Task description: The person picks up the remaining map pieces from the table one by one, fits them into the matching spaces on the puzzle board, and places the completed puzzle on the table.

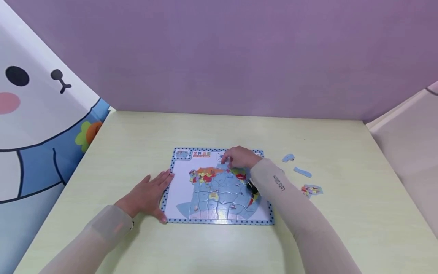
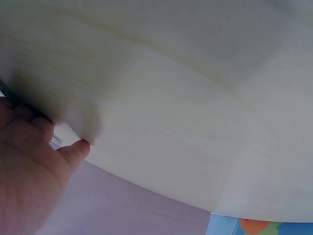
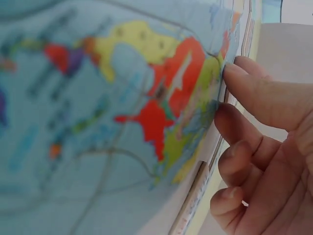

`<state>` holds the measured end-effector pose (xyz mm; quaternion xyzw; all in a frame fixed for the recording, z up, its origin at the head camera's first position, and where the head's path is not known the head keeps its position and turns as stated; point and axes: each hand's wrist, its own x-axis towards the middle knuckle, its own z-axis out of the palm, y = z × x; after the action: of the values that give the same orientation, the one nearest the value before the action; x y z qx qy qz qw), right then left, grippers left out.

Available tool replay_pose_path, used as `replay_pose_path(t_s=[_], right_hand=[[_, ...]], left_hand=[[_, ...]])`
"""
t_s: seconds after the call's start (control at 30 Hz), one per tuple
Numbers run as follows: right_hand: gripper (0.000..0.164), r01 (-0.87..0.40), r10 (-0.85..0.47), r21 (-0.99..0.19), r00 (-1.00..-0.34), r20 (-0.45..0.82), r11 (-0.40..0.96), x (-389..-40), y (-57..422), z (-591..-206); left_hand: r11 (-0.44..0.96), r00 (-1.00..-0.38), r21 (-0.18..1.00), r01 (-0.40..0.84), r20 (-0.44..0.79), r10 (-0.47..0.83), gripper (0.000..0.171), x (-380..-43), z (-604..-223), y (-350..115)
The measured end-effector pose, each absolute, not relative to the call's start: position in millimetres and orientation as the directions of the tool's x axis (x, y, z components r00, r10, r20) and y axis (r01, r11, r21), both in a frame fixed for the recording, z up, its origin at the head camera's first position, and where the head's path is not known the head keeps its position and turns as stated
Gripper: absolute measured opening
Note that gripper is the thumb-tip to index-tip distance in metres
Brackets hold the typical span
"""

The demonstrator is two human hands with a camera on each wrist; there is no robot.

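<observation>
A world map jigsaw board (image 1: 179,182) with a dotted blue border lies flat on the table. Joined blue pieces (image 1: 222,197) with coloured land fill its lower middle. My left hand (image 1: 148,193) rests at the board's left edge, fingers spread over the border and thumb at the lower left corner; the left wrist view catches part of this hand (image 2: 24,171). Near the map's top edge, my right hand (image 1: 241,156) pinches a small light blue puzzle piece (image 1: 221,166) with thumb and index finger. Its other fingers (image 3: 234,164) curl loosely in the right wrist view.
Several loose pieces lie right of the board: a small blue one (image 1: 288,157), a narrow blue strip (image 1: 302,172) and a multicoloured one (image 1: 312,190) partly behind the right sleeve (image 1: 291,205). A purple panel (image 1: 232,61) rises behind the table (image 1: 143,133).
</observation>
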<state>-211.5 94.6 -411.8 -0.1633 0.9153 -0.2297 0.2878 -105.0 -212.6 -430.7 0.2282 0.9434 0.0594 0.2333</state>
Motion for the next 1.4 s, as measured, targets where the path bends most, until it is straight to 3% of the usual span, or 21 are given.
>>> replay_pose_path(t_s=[0.27, 0.57, 0.83, 1.0, 1.4], right_hand=[[0.025, -0.245, -0.49, -0.511, -0.761, -0.425, 0.824, -217, 124, -407], [0.027, -0.097, -0.34, -0.511, -0.847, -0.408, 0.854, -226, 208, -396], [0.03, -0.102, -0.318, -0.478, -0.861, -0.397, 0.872, -224, 263, -397], [0.031, -0.046, -0.286, -0.474, -0.847, -0.448, 0.879, -216, 272, -399], [0.031, -0.105, -0.336, -0.457, -0.822, -0.46, 0.883, -190, 272, -404]], left_hand=[[0.88, -0.781, 0.219, 0.422, -0.404, 0.475, 0.134, -105, -434, -210], [0.885, -0.785, 0.215, 0.412, -0.409, 0.465, 0.135, -105, -431, -211], [0.887, -0.789, 0.229, 0.401, -0.407, 0.461, 0.135, -104, -429, -210], [0.886, -0.79, 0.232, 0.402, -0.401, 0.463, 0.136, -103, -429, -211], [0.881, -0.789, 0.247, 0.403, -0.395, 0.471, 0.136, -102, -428, -213]])
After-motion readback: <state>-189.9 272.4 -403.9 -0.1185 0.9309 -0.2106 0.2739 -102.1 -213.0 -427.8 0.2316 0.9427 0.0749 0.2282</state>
